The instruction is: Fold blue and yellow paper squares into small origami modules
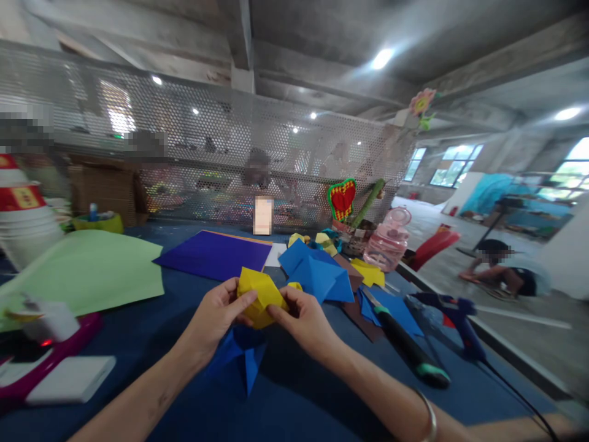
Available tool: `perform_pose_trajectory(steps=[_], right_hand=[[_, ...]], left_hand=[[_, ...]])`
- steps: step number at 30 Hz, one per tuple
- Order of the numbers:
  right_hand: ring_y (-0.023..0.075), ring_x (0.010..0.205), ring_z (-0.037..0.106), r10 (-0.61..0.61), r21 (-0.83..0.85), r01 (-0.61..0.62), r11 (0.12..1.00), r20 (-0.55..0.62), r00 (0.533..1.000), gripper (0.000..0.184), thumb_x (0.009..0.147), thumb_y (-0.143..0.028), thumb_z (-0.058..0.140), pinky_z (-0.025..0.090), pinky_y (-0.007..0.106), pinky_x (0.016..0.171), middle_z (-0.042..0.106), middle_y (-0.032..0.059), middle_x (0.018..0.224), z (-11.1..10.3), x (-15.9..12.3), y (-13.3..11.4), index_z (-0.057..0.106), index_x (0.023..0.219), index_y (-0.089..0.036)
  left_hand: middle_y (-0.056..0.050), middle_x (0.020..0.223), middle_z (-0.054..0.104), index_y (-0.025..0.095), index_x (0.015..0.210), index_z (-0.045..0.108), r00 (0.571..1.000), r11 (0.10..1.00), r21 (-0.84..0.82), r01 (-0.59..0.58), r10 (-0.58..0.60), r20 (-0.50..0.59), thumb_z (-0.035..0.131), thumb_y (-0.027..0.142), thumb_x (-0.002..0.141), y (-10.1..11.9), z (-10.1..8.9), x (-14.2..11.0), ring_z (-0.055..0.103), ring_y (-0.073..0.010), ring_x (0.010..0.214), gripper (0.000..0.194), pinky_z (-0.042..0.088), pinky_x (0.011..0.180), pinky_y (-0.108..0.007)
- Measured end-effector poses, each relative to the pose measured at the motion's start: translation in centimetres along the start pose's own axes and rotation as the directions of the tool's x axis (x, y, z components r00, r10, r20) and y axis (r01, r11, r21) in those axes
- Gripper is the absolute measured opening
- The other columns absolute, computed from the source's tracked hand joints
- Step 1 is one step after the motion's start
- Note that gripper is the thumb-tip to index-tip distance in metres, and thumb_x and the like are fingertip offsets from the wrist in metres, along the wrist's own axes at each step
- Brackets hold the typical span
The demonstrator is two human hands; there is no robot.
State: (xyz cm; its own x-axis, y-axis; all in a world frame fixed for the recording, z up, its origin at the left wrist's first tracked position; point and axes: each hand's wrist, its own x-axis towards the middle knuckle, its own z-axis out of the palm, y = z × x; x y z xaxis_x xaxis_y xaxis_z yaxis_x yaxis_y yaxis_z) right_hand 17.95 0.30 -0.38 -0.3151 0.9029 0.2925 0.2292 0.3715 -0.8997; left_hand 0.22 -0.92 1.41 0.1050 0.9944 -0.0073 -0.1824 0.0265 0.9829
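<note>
A folded piece of yellow paper (260,291) is held up between both hands over the dark blue table. My left hand (225,310) pinches its left side, thumb across the front. On the right side, my right hand (299,313) grips it between thumb and fingers. Just beneath the hands lies a folded blue paper star (248,362), partly hidden by them. Beyond my right hand sits a larger folded blue paper piece (315,273), with a bit of yellow beside it.
Purple sheets (216,255) and a light green sheet (101,267) lie to the left. On the right are a utility knife (409,347), a glue gun (455,313) and a pink bottle (389,239). A white power bank (73,379) rests front left. A perforated screen (193,153) stands behind.
</note>
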Motion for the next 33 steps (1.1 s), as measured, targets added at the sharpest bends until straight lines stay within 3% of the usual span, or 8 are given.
perform_pose_trajectory(steps=[6, 9, 12, 14, 18, 20, 24, 33], right_hand=[[0.0159, 0.073, 0.054, -0.025, -0.015, 0.023, 1.000, -0.114, 0.993, 0.015, 0.079, -0.028, 0.064, 0.043, 0.028, 0.067, 0.062, 0.0014, 0.081, 0.0, -0.1, -0.6, 0.064, 0.091, -0.020], [0.0162, 0.077, 0.056, 0.038, 0.202, -0.025, 0.979, -0.061, 0.997, 0.035, 0.073, -0.030, 0.071, 0.044, 0.028, 0.069, 0.063, 0.0020, 0.089, -0.1, -0.2, -0.9, 0.059, 0.104, -0.021], [0.0137, 0.074, 0.057, 0.144, 0.464, -0.151, 0.873, 0.049, 0.988, 0.047, 0.071, -0.036, 0.075, 0.044, 0.025, 0.066, 0.063, 0.0013, 0.087, -0.2, -0.2, -1.4, 0.056, 0.111, -0.021], [0.0108, 0.068, 0.054, 0.232, 0.552, -0.223, 0.804, 0.054, 0.971, 0.047, 0.071, -0.040, 0.075, 0.042, 0.022, 0.061, 0.062, 0.0005, 0.084, -0.3, -0.2, -1.6, 0.057, 0.109, -0.020], [0.0082, 0.064, 0.052, 0.334, 0.693, -0.265, 0.671, 0.036, 0.942, 0.044, 0.068, -0.038, 0.079, 0.041, 0.020, 0.056, 0.060, -0.0003, 0.084, -0.5, 0.2, -1.4, 0.060, 0.103, -0.019], [0.0084, 0.063, 0.053, 0.342, 0.717, -0.256, 0.648, 0.027, 0.939, 0.048, 0.063, -0.033, 0.083, 0.041, 0.019, 0.056, 0.061, -0.0002, 0.084, -0.6, 0.3, -1.2, 0.059, 0.103, -0.019], [0.0111, 0.066, 0.058, 0.290, 0.688, -0.200, 0.698, -0.016, 0.957, 0.054, 0.061, -0.030, 0.084, 0.043, 0.021, 0.057, 0.065, 0.0005, 0.085, -0.7, 0.4, -1.2, 0.057, 0.106, -0.021], [0.0176, 0.085, 0.062, 0.153, 0.527, -0.043, 0.849, -0.167, 0.974, 0.034, 0.068, -0.032, 0.077, 0.048, 0.029, 0.078, 0.069, 0.0042, 0.092, -0.6, 0.4, -1.0, 0.064, 0.097, -0.018]], left_hand=[[-0.009, 0.100, 0.071, 0.014, 0.101, 0.063, 0.997, 0.997, -0.035, 0.073, -0.073, 0.024, 0.078, 0.035, 0.064, -0.4, -0.1, 0.2, 0.066, -0.0183, 0.080, 0.046, 0.053, 0.059, -0.024], [-0.009, 0.100, 0.072, 0.014, 0.102, 0.063, 0.998, 0.995, -0.076, 0.066, -0.067, -0.004, 0.080, 0.032, 0.061, -0.5, -0.2, 0.2, 0.068, -0.0189, 0.081, 0.048, 0.055, 0.067, -0.027], [-0.009, 0.100, 0.072, 0.014, 0.102, 0.063, 0.998, 0.994, -0.097, 0.044, -0.049, -0.045, 0.081, 0.028, 0.060, -0.4, -0.1, 0.2, 0.069, -0.0196, 0.082, 0.048, 0.055, 0.073, -0.029], [-0.009, 0.099, 0.073, 0.013, 0.100, 0.064, 0.996, 0.996, -0.082, 0.043, -0.049, -0.075, 0.081, 0.026, 0.059, -0.4, -0.1, 0.3, 0.069, -0.0206, 0.083, 0.046, 0.055, 0.072, -0.029], [-0.009, 0.095, 0.073, 0.013, 0.097, 0.065, 0.994, 0.999, -0.031, 0.032, -0.035, -0.107, 0.080, 0.023, 0.057, -0.5, -0.1, 0.4, 0.069, -0.0207, 0.081, 0.044, 0.055, 0.067, -0.027], [-0.008, 0.091, 0.073, 0.012, 0.096, 0.065, 0.993, 0.999, -0.020, 0.032, -0.034, -0.109, 0.081, 0.022, 0.055, -0.7, -0.2, 0.5, 0.069, -0.0207, 0.079, 0.045, 0.055, 0.066, -0.028], [-0.008, 0.084, 0.073, 0.010, 0.093, 0.066, 0.992, 0.999, 0.001, 0.051, -0.051, -0.115, 0.081, 0.024, 0.054, -0.9, -0.2, 0.6, 0.069, -0.0203, 0.074, 0.044, 0.055, 0.063, -0.028], [-0.010, 0.095, 0.074, 0.013, 0.101, 0.066, 0.998, 0.998, 0.034, 0.058, -0.057, -0.029, 0.080, 0.031, 0.062, -0.7, -0.2, 0.3, 0.070, -0.0194, 0.077, 0.046, 0.056, 0.063, -0.026]])
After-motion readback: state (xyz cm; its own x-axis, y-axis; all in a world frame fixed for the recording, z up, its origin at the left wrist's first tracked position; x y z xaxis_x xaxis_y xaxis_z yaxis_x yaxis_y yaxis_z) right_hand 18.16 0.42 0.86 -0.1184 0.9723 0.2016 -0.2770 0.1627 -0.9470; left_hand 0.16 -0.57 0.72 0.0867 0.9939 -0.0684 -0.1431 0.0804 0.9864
